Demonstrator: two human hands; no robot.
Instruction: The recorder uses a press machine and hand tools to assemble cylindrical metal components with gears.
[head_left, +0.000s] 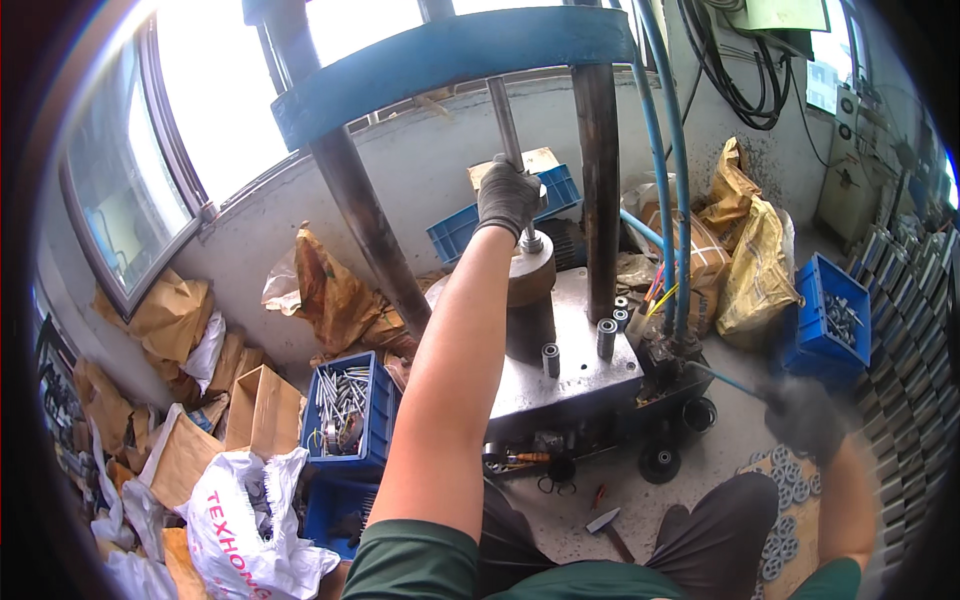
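Note:
My left hand (508, 195), in a dark grey glove, is closed around an upright metal shaft between the press ram (505, 120) and a round steel block (532, 275). The shaft's shiny lower end (530, 241) shows below my fingers, and my hand hides the rest. The block stands on the press's steel table (585, 360), where several short steel sleeves (606, 338) stand upright. Off to the right, my gloved right hand (805, 418) is smeared by motion. It is closed on the end of a thin pump lever (725, 377) that slopes from the base of the press.
Thick columns (598, 190) and a blue crossbeam (450, 55) frame the press. Blue crates (345, 405) of metal parts flank it, with sacks and cartons at left. A hammer (610, 530) lies on the floor. Flat round metal pieces (785, 500) cover a board at lower right.

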